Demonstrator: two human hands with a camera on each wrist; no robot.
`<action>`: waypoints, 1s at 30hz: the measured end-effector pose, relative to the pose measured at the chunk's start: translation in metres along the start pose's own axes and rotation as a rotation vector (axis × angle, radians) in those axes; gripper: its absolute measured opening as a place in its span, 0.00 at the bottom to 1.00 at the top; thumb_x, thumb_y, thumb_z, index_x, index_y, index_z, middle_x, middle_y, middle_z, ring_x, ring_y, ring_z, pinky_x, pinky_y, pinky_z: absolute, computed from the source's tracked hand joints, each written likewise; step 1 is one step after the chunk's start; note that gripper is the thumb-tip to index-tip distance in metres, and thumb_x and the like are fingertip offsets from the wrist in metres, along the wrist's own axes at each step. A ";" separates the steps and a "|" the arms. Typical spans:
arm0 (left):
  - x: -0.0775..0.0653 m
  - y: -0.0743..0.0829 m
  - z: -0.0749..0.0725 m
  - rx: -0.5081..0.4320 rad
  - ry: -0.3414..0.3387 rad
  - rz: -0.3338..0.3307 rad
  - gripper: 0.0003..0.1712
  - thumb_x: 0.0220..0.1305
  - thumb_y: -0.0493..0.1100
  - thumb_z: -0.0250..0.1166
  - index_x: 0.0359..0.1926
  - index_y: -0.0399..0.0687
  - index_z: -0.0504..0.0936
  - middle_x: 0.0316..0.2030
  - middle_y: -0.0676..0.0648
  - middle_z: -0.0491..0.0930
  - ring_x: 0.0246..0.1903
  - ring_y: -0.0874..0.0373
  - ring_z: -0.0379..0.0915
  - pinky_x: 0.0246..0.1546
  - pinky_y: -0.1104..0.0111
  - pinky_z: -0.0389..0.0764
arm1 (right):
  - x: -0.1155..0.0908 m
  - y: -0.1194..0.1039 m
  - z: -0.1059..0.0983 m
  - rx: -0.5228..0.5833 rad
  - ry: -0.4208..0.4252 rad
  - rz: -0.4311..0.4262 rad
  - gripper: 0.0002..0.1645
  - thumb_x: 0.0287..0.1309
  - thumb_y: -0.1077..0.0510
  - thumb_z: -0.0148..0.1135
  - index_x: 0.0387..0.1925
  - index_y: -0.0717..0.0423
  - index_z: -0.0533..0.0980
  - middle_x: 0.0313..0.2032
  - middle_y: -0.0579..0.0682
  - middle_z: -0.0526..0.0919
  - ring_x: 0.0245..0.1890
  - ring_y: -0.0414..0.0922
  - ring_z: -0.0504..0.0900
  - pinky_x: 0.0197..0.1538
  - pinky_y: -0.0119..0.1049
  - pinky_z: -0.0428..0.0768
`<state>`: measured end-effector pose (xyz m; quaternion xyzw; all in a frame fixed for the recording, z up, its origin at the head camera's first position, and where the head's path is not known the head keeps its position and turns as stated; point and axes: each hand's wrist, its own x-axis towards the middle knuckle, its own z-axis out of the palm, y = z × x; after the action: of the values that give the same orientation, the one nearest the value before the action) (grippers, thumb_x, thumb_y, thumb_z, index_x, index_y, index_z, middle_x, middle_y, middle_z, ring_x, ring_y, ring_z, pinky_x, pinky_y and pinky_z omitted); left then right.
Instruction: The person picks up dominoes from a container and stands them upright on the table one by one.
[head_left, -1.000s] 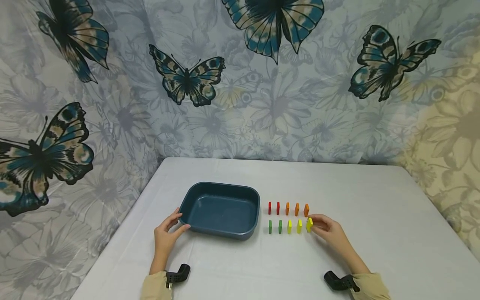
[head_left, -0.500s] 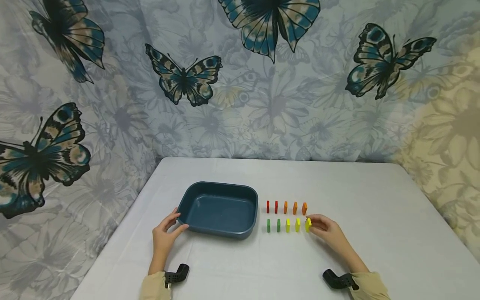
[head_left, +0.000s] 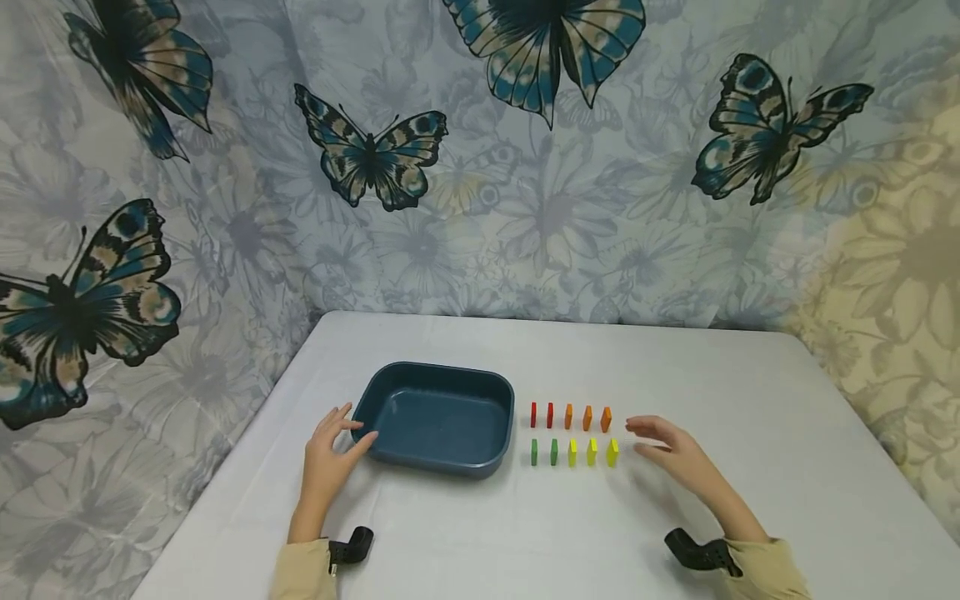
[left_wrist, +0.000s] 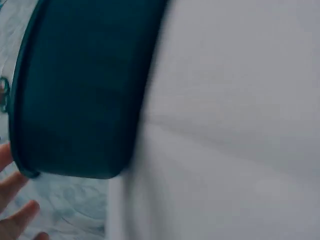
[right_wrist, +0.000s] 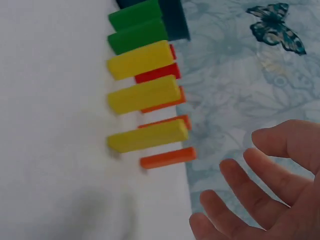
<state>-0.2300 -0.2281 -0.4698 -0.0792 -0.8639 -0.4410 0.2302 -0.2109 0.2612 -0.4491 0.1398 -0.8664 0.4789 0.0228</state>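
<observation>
Two rows of small upright domino-like blocks stand right of a dark blue rectangular basin (head_left: 435, 462). The back row runs from red blocks (head_left: 550, 415) to orange blocks (head_left: 606, 419). In front, green blocks (head_left: 554, 452) lead to yellow blocks (head_left: 612, 452). My right hand (head_left: 678, 454) hovers just right of the rows with fingers spread and holding nothing; the right wrist view shows it apart from the nearest yellow block (right_wrist: 147, 136). At the basin's left corner is my left hand (head_left: 330, 458), its fingers loosely extended, fingertips right at the rim.
A white cloth covers the table (head_left: 570, 533). Butterfly-printed fabric (head_left: 525, 233) hangs behind and at the left. Each forearm wears a black wrist camera (head_left: 697, 552) over a beige sleeve.
My right hand has let go of the end yellow block, which stays standing, and drawn back to the right. My left hand's fingers have loosened slightly at the basin's rim.
</observation>
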 end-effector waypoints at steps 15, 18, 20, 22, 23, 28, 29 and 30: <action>0.132 0.102 0.065 0.416 -0.451 0.049 0.56 0.51 0.61 0.63 0.70 0.47 0.39 0.67 0.40 0.34 0.61 0.44 0.09 0.56 0.40 0.28 | 0.114 -0.059 -0.053 -0.461 0.024 -0.070 0.41 0.65 0.42 0.42 0.62 0.73 0.53 0.61 0.74 0.51 0.61 0.69 0.44 0.59 0.62 0.44; 0.153 0.110 0.093 0.498 -0.503 0.040 0.57 0.52 0.71 0.53 0.69 0.53 0.31 0.68 0.44 0.28 0.61 0.47 0.07 0.56 0.41 0.25 | 0.131 -0.057 -0.052 -0.564 -0.025 0.006 0.47 0.63 0.35 0.35 0.65 0.70 0.45 0.63 0.74 0.40 0.61 0.69 0.31 0.57 0.65 0.36; 0.164 0.113 0.109 0.544 -0.544 0.040 0.57 0.51 0.75 0.47 0.68 0.56 0.28 0.67 0.46 0.24 0.60 0.48 0.06 0.56 0.42 0.23 | 0.139 -0.054 -0.052 -0.630 -0.041 0.062 0.49 0.61 0.32 0.33 0.67 0.67 0.42 0.63 0.73 0.35 0.60 0.68 0.26 0.56 0.66 0.35; 0.171 0.115 0.121 0.580 -0.557 0.045 0.57 0.50 0.77 0.44 0.68 0.58 0.27 0.67 0.47 0.22 0.61 0.48 0.07 0.56 0.43 0.22 | 0.144 -0.049 -0.051 -0.683 -0.047 0.105 0.51 0.59 0.29 0.31 0.67 0.64 0.40 0.64 0.71 0.32 0.60 0.66 0.22 0.56 0.66 0.33; 0.174 0.115 0.126 0.602 -0.554 0.045 0.56 0.49 0.77 0.44 0.68 0.58 0.27 0.67 0.48 0.22 0.61 0.48 0.07 0.56 0.44 0.23 | 0.146 -0.046 -0.051 -0.697 -0.043 0.118 0.51 0.58 0.29 0.32 0.68 0.63 0.40 0.64 0.70 0.31 0.60 0.65 0.22 0.56 0.66 0.33; 0.174 0.108 0.142 0.682 -0.509 0.051 0.58 0.48 0.78 0.45 0.68 0.59 0.27 0.67 0.47 0.23 0.61 0.47 0.07 0.57 0.43 0.26 | 0.149 -0.029 -0.051 -0.726 -0.041 0.158 0.53 0.56 0.26 0.30 0.68 0.61 0.38 0.64 0.69 0.29 0.61 0.65 0.24 0.56 0.66 0.32; 0.172 0.106 0.144 0.694 -0.514 0.051 0.58 0.48 0.78 0.45 0.68 0.59 0.27 0.67 0.46 0.24 0.61 0.47 0.08 0.57 0.42 0.28 | 0.147 -0.025 -0.051 -0.729 -0.043 0.166 0.53 0.56 0.26 0.30 0.68 0.61 0.37 0.64 0.70 0.29 0.61 0.66 0.25 0.55 0.67 0.33; 0.170 0.103 0.147 0.693 -0.520 0.048 0.58 0.48 0.78 0.45 0.68 0.59 0.26 0.67 0.46 0.24 0.61 0.47 0.08 0.57 0.42 0.28 | 0.145 -0.021 -0.051 -0.732 -0.047 0.174 0.53 0.56 0.26 0.30 0.68 0.61 0.37 0.64 0.70 0.29 0.61 0.66 0.25 0.55 0.67 0.33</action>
<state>-0.3928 -0.0606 -0.3896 -0.1258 -0.9881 -0.0846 0.0280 -0.3496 0.2607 -0.3790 0.0593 -0.9891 0.1341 0.0106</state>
